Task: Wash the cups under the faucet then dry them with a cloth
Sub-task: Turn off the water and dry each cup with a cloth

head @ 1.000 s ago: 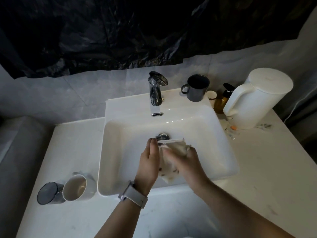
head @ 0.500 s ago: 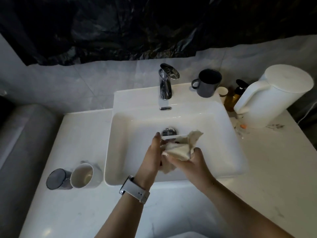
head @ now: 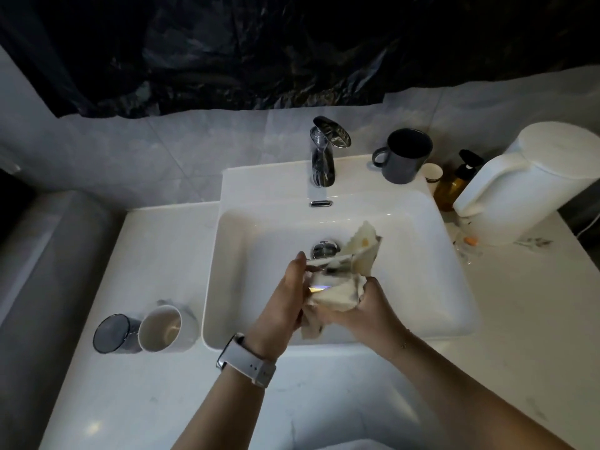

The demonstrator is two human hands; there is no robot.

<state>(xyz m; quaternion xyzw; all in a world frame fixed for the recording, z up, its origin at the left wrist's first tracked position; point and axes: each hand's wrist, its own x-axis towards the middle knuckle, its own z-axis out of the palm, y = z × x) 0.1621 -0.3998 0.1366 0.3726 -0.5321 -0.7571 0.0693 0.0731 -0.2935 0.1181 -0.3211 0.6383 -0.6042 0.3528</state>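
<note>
Both your hands are over the sink [head: 431, 306] basin, just in front of the drain [head: 325, 249]. Your left hand [head: 285, 306] is wrapped round a clear glass cup [head: 326, 277], fingers curled on its far side, fingertips [head: 300, 256] up at the rim. Your right hand [head: 370, 306] is clamped on a bunched cream cloth [head: 341, 292] pressed against the cup's right side; 1 corner of the cloth sticks up and away toward the back right of the basin, another end hangs below your hands. The cup is mostly hidden by cloth and fingers (blurred too), so you can't tell how far the cloth goes inside it. Grey-strapped watch [head: 246, 360] on your left wrist. The faucet [head: 324, 151] stands at the back of the sink; no water stream visible from it. On the sink's back ledge, right of the faucet: 1 dark mug [head: 404, 155], upright, handle to the left. Further right, on the counter [head: 535, 303]: a small pale cup [head: 433, 172], an amber pump bottle [head: 454, 183] and a white jug [head: 526, 186], close together. Left of the sink on the counter: 2 more cups touching side by side, a white cup [head: 162, 329] and a dark glass cup [head: 112, 332], both tilted toward you. Black plastic sheet [head: 292, 43] covers the wall above the tiles.
</note>
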